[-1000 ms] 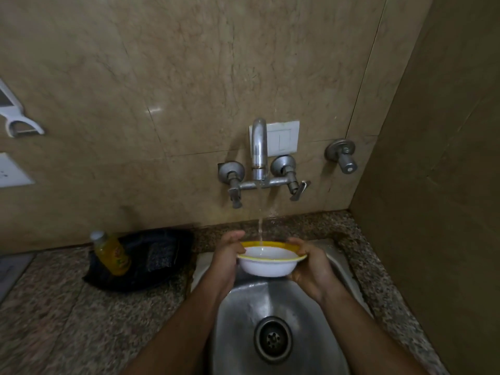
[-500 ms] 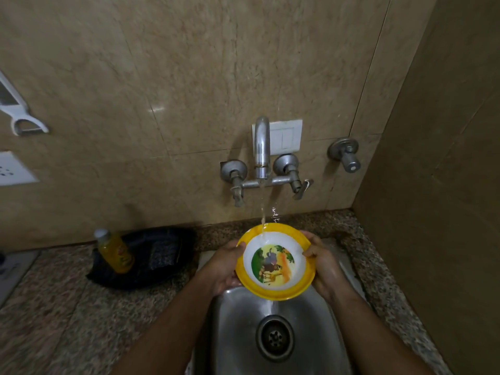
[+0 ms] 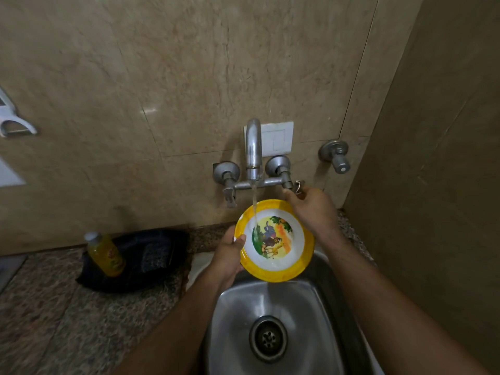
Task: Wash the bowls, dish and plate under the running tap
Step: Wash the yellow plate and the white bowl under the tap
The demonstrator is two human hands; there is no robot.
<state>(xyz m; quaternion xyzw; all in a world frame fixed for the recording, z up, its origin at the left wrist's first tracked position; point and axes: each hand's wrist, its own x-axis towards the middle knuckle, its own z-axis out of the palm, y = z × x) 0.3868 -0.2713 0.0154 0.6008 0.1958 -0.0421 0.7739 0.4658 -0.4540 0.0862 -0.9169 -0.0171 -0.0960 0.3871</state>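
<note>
Steel sink (image 3: pixel 273 301) in speckled worktop (image 3: pixel 54 307), yellow-rimmed cartoon-animal bowl (image 3: pixel 274 240) tilted under tap (image 3: pixel 253 147) stream, left hand (image 3: pixel 228 257) gripping its left rim, right hand (image 3: pixel 311 209) fingers curled at tap's right handle, yellow bottle (image 3: pixel 105 253) label unreadable.

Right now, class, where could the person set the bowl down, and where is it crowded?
Free: the sink basin around the drain, and the counter in front of the black bag. Crowded: the back-left counter, where the bottle leans on the bag, and under the tap, where the left hand holds the bowl.
</note>
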